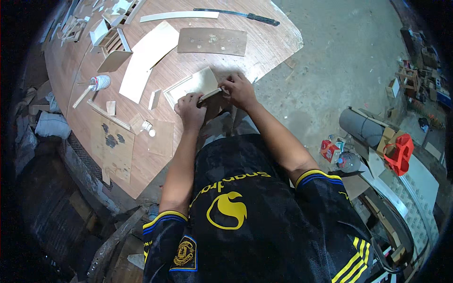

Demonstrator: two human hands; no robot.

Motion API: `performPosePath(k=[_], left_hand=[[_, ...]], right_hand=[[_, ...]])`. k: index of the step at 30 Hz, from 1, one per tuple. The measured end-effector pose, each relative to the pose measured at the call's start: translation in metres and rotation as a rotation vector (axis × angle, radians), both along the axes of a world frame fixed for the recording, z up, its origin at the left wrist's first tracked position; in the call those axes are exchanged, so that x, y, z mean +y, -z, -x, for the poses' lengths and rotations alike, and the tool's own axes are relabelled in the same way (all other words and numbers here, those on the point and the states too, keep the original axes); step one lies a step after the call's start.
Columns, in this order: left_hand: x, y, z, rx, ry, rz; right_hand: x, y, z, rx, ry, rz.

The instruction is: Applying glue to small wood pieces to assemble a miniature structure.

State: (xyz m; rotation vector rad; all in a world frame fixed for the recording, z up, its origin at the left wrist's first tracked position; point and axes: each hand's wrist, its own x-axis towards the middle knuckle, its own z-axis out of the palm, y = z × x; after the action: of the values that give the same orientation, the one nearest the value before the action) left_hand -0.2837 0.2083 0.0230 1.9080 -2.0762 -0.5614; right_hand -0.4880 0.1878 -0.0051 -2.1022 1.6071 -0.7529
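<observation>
At the table's near edge lies a shallow, pale wooden box [192,85] with raised sides. My left hand [190,112] has its fingers curled over the near side of the box, gripping a thin wooden strip [210,94] along that side. The other end of the strip is pinched between the fingers of my right hand [239,91], by the box's right corner. My palms and bent fingers hide part of this edge. Left of the box a small wooden block [154,99] stands upright. Beyond it are a long pale board [150,59] and a brown rectangular board [212,41].
A handsaw [262,19] and a curved pale strip [179,16] lie at the far side. To the left are a white roll [100,83], a small white bottle [148,127], a stained board [112,146] and small wooden boxes [115,52]. A red bag [400,154] sits at right.
</observation>
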Motion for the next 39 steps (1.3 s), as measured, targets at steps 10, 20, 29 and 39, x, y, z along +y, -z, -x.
performPosePath(k=[10,20,29,39], left_hand=[[0.001,0.000,-0.004,0.044,0.022,0.026],[-0.001,-0.006,0.000,0.016,0.021,-0.027],[0.002,-0.018,-0.020,0.094,0.115,0.038],[0.053,-0.078,-0.057,0.135,-0.349,0.136]], right_hand=[[-0.001,-0.009,-0.005,0.063,0.016,-0.188],[-0.001,-0.009,0.001,0.087,-0.009,-0.160],[-0.002,-0.050,0.008,-0.123,-0.102,-0.253],[-0.010,-0.104,0.037,-0.346,-0.165,-0.361]])
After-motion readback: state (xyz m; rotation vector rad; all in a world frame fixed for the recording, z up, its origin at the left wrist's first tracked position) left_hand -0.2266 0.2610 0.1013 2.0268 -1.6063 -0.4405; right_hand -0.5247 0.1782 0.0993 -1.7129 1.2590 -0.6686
